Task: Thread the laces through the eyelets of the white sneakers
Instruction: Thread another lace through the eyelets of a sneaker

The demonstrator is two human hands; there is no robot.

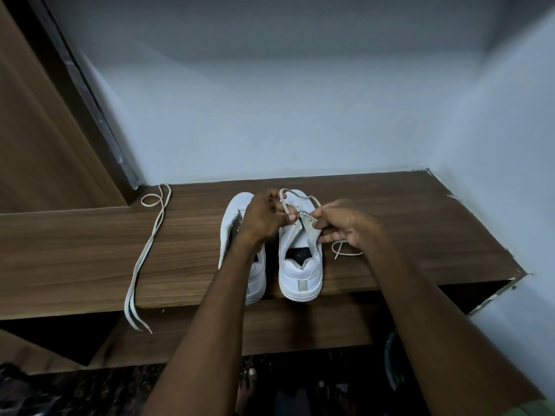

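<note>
Two white sneakers stand side by side on the wooden counter (390, 211), heels toward the person. The right sneaker (300, 274) is upright; the left sneaker (240, 223) sits just beside it, partly hidden by the left forearm. Both hands work at the right sneaker's eyelets — the left hand (264, 214) pinches the lace (288, 195), its grip closed on it, and the right hand (345, 223) pinches the same lace by the tongue (310, 232). A second lace (144, 253) lies loose at the counter's left, its ends hanging over the front edge.
</note>
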